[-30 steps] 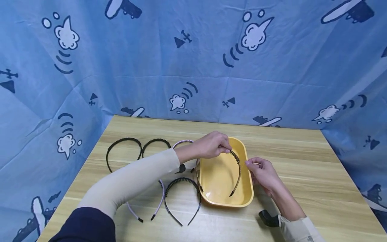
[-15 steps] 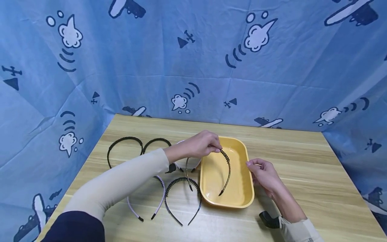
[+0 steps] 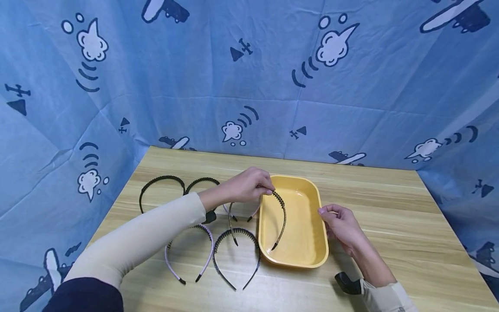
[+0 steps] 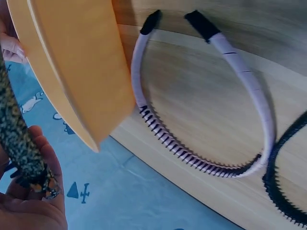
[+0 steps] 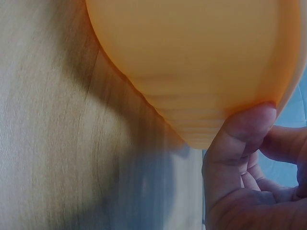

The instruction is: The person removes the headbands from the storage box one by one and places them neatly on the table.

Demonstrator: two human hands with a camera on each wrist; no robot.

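In the head view my left hand (image 3: 251, 184) pinches the top of a glittery dark-gold headband (image 3: 283, 216). The band hangs with its tips downward, one arm over the left side of a yellow plastic tray (image 3: 298, 216), the other left of its rim. The left wrist view shows its speckled surface and small dark teeth up close. My right hand (image 3: 343, 227) holds the tray's right rim, thumb and fingers pinching the edge, as the right wrist view also shows. Left of the tray lies a pale lilac headband (image 4: 254, 86), partly hidden by my left hand in the head view.
Two black headbands (image 3: 163, 177) lie at the back left, partly under my left forearm. A second lilac headband (image 3: 210, 247) and a dark toothed headband (image 3: 219, 264) lie nearer the front. A blue patterned cloth (image 3: 265, 78) encloses the wooden table (image 3: 370, 190).
My left hand has moved left with the headband, from over the tray's middle to its left edge. The right hand stays on the rim.
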